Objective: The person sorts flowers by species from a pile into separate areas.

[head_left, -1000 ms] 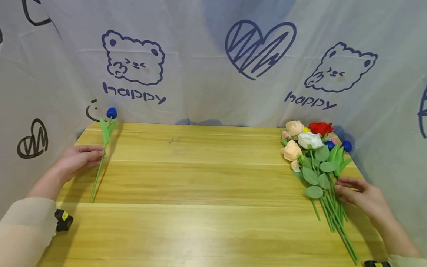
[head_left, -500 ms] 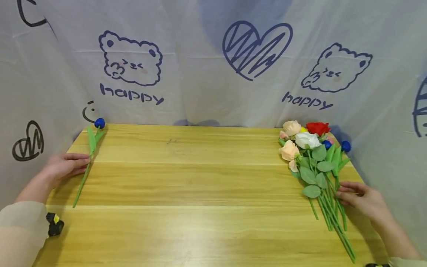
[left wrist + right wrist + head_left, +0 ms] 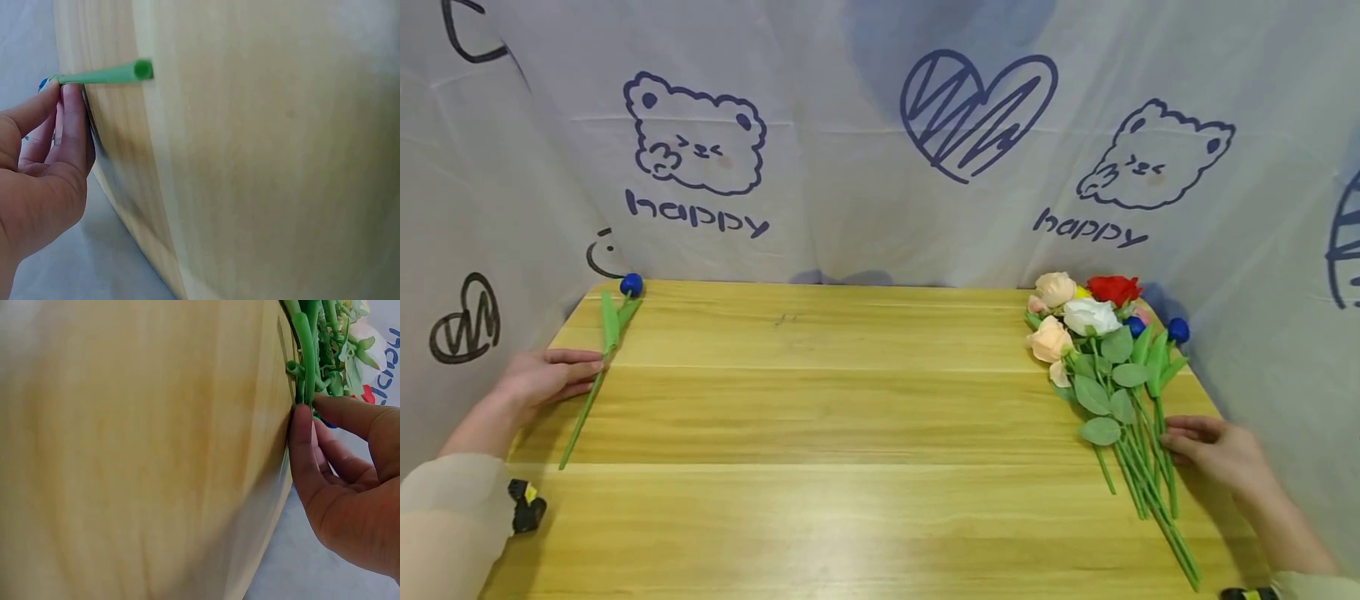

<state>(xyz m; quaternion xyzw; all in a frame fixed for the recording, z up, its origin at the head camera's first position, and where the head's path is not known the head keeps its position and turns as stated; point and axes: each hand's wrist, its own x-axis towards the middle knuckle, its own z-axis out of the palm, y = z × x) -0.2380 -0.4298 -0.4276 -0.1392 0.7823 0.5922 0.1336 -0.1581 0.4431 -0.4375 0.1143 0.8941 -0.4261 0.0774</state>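
At the table's left side my left hand (image 3: 553, 379) pinches the green stem of an artificial blue tulip (image 3: 611, 321) between thumb and fingers. Its bloom lies toward the back edge; the cut end of the stem (image 3: 112, 75) points toward the left wrist camera. Over on the right, my right hand (image 3: 1213, 450) pinches the stem of another blue tulip (image 3: 1157, 367), at the outer edge of a pile of flowers. That green stem (image 3: 307, 359) runs between thumb and forefinger in the right wrist view. A white rose (image 3: 1092, 317), red rose (image 3: 1115, 289) and peach rose (image 3: 1051, 340) lie beside it.
A wooden table (image 3: 850, 408) spans between both hands. Behind it hangs a pale curtain (image 3: 835, 200) printed with bears and hearts. Small black devices sit at the wrists, one (image 3: 527, 507) by the left sleeve. Loose stems (image 3: 1157, 517) reach toward the front right.
My left hand has moved left and slightly nearer with the blue tulip, whose bloom is lower now. My right hand has slid a little down along the stem, drawing slightly away from the pile.
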